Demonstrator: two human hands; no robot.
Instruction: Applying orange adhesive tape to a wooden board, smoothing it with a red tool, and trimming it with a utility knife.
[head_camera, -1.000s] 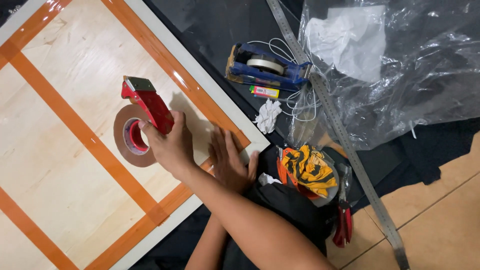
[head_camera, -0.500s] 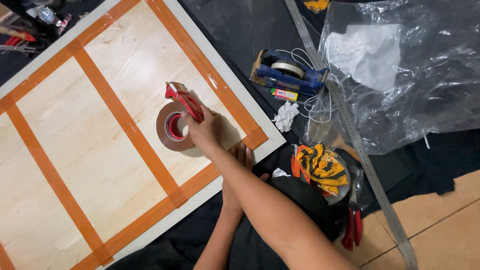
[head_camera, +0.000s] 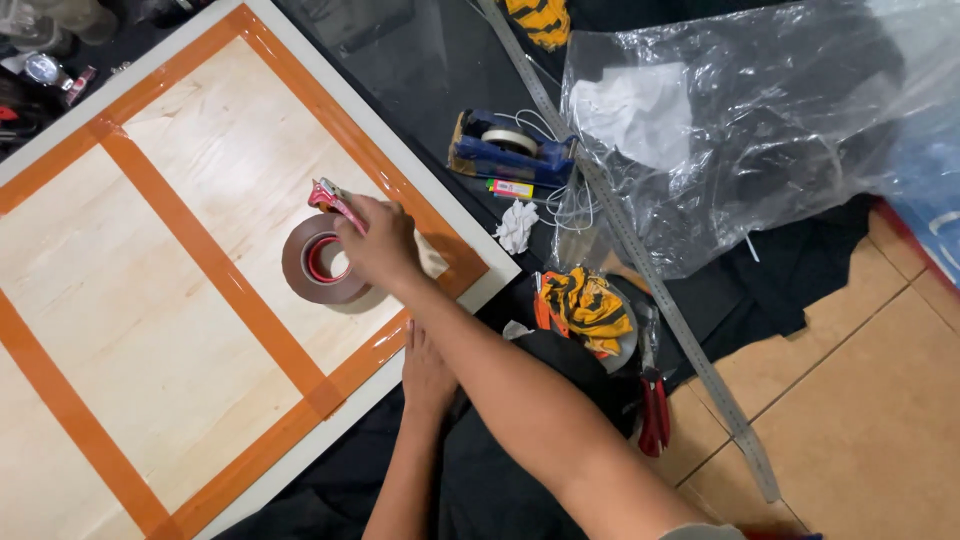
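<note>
Right hand (head_camera: 378, 243) clamps red tape dispenser (head_camera: 325, 258) mid-frame, roll flat on taped plywood board (head_camera: 180, 300); left hand (head_camera: 428, 372) open, steadying board edge.

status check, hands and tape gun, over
Right hand gripping red tape dispenser on taped plywood board. Left hand flat at board's near edge, holding nothing. Nothing blocking the dispenser; blue desk dispenser and steel ruler lie off the board.
</note>
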